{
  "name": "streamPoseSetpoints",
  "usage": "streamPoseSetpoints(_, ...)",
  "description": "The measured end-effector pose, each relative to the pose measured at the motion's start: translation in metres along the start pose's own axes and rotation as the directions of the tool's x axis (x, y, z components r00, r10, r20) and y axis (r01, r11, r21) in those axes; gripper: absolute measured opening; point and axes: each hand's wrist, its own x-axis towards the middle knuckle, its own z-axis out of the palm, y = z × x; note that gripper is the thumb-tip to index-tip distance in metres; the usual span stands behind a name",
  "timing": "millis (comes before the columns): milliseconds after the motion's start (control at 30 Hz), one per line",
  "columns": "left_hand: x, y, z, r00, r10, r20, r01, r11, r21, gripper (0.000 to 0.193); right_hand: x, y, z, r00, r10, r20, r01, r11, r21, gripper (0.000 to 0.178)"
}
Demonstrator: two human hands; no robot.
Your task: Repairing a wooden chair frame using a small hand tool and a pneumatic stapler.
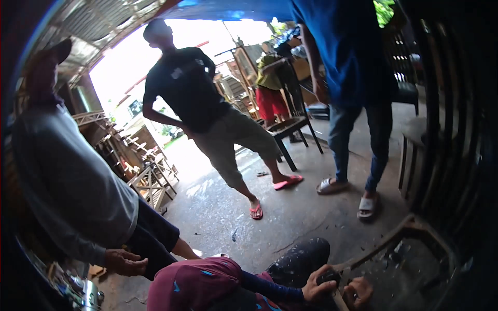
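My left arm, in a maroon shirt with a dark blue sleeve (270,288), reaches across the lower edge. At its end my left hand (317,286) is closed round a small dark block-like object (329,276), pressed against a wooden rail. Just beyond the rail is my right hand (359,293), its fingers curled; what they hold is hidden. The rail belongs to a curved wooden frame (381,246), which looks like a chair part and stretches to the lower right. My dark, paint-spotted trouser knee (306,254) is beside my left hand.
A person in a grey top (78,176) stands close on the left, one hand low. Two more people (189,93) (347,57) stand ahead; another is farther back. A dark wooden chair (290,124) stands behind them. Dark slatted wood (456,135) lines the right; wooden furniture frames (153,179) stand left.
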Motion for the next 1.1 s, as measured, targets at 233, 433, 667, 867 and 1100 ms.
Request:
streamPoseSetpoints(233, 0.006, 0.011, -0.004, 0.993, 0.113, -0.027, -0.113, 0.994, -0.006, 0.06, 0.045, -0.04, -0.008, 0.909, 0.398, -0.127, -0.35, 0.891, 0.288, 0.02)
streamPoseSetpoints(433, 0.013, 0.004, 0.003, 0.983, 0.146, -0.111, -0.167, 0.962, -0.214, 0.036, 0.061, -0.053, -0.008, 0.644, 0.71, -0.284, -0.572, 0.694, 0.437, 0.032)
streamPoseSetpoints(667, 0.01, 0.007, 0.006, 0.975, 0.162, -0.149, -0.187, 0.967, -0.17, 0.034, 0.03, -0.031, 0.002, 0.675, 0.732, -0.094, -0.654, 0.653, 0.382, 0.029)
streamPoseSetpoints(867, 0.009, 0.016, 0.007, 0.96, 0.222, -0.17, -0.242, 0.964, -0.111, 0.035, 0.026, -0.027, 0.006, 0.671, 0.731, -0.126, -0.643, 0.658, 0.393, 0.03)
streamPoseSetpoints(1100, 0.005, 0.019, 0.011, 0.951, 0.21, -0.226, -0.238, 0.966, -0.104, 0.037, 0.029, -0.029, 0.009, 0.65, 0.744, -0.156, -0.638, 0.646, 0.419, 0.031)
